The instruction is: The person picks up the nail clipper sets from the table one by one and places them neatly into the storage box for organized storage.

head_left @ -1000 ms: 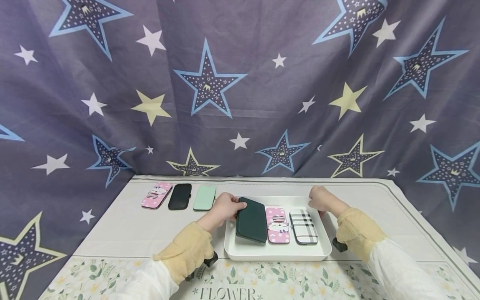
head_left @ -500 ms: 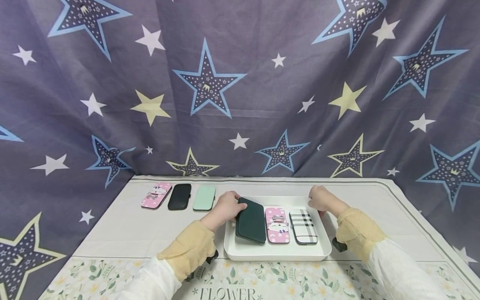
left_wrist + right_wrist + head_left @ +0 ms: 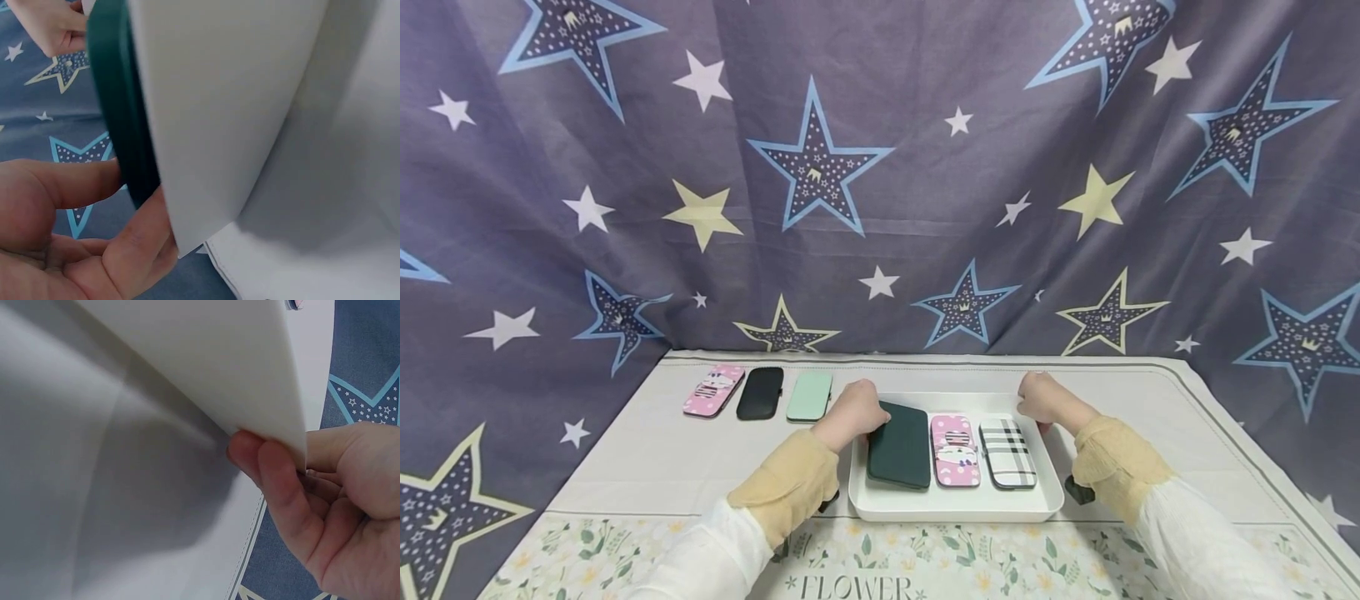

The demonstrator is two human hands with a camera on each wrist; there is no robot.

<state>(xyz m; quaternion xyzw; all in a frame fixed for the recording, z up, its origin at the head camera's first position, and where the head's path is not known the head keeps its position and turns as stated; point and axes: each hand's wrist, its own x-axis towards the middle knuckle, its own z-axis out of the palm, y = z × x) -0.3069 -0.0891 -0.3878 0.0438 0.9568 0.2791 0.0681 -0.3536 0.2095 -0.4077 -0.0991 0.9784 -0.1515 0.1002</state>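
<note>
My left hand (image 3: pixel 852 414) is at the left wall of the white tray (image 3: pixel 955 512) and pinches the far-left edge of a flat dark green case (image 3: pixel 898 446). In the left wrist view, the thumb touches the case (image 3: pixel 119 94) edge, and the other fingers go in beside the tray wall. The green case lies slightly tilted inside the tray. To its right are a pink patterned case (image 3: pixel 956 452) and a white plaid case (image 3: pixel 1008 454). My right hand (image 3: pixel 1043 400) grips the tray's far-right corner; the right wrist view shows fingertips (image 3: pixel 275 462) on the wall's outer side.
Left of the tray, a pink case (image 3: pixel 713 392), a black case (image 3: pixel 760 393) and a mint green case (image 3: pixel 809 396) lie in a row on the table (image 3: pixel 647 467). A star-patterned curtain (image 3: pixel 880 208) hangs behind the table. Floral print covers its front part.
The green case has come down flatter in the tray and shifted slightly left. My left hand has turned over its edge. The right hand and the tray stay where they were.
</note>
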